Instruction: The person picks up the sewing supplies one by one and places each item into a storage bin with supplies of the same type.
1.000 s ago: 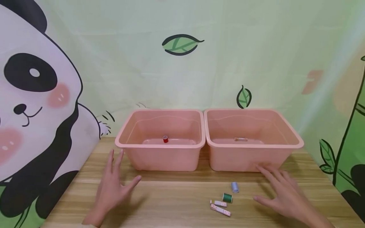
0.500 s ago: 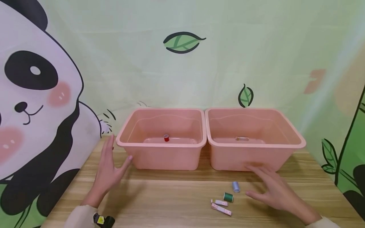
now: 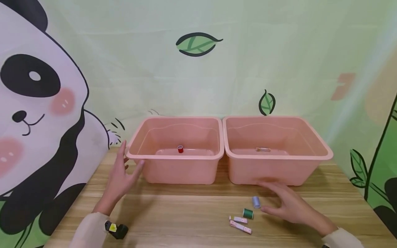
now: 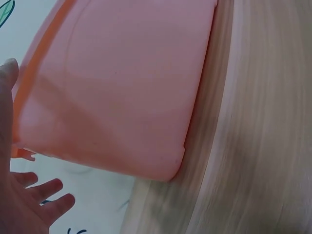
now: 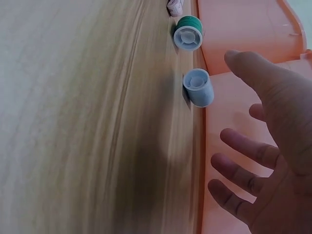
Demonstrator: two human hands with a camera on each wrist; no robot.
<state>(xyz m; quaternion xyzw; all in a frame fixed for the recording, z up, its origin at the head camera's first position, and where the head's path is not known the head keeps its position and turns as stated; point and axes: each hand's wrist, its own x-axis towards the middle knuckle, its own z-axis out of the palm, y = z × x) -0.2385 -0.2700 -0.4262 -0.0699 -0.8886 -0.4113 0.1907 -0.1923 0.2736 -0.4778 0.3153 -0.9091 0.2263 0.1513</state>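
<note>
My left hand (image 3: pixel 119 181) is at the left front corner of the left pink bin (image 3: pixel 180 170), its fingers spread around the corner and the thumb by the front rim. Whether it touches the rim is hard to tell. My right hand (image 3: pixel 286 203) hovers in front of the right pink bin (image 3: pixel 263 170), fingers apart, holding nothing. Close to its thumb stands a light-blue thread spool (image 3: pixel 256 202). A green thread spool (image 3: pixel 248 213) lies just nearer, beside two small pink-and-white patterned sticks (image 3: pixel 240 227).
A red thread spool (image 3: pixel 180 149) is inside the left bin. In the right bin lies a small pale stick-like piece (image 3: pixel 263 149). The bins stand side by side on the wooden table (image 3: pixel 173 213), against a printed cloth backdrop (image 3: pixel 139 69).
My left hand has moved forward to the left bin's corner. The right hand has shifted left, closer to the light-blue spool. Spools, sticks and bins have stayed in place.
</note>
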